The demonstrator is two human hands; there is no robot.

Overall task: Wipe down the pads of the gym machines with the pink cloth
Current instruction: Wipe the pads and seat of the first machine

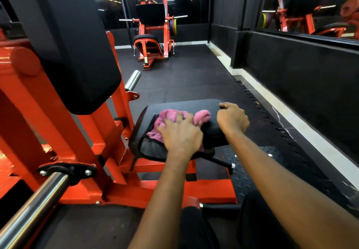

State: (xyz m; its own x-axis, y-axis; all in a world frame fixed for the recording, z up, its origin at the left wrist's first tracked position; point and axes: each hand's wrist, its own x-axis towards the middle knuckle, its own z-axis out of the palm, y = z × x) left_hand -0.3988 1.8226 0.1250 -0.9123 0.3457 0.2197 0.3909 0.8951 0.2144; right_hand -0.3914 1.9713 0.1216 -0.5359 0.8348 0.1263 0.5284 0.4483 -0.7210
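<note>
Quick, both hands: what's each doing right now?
Left hand: presses crumpled pink cloth onto black padded seat.
Right hand: grips that seat's edge.

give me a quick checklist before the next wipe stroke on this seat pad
1. The pink cloth lies on the seat pad: ok.
2. The left hand presses on the cloth: ok.
3. The right hand grips the seat pad's right edge, steadying it: ok.
4. Cloth spread flat: not ok, it is bunched.
5. Whether the back pad is already wiped: cannot tell.
</note>
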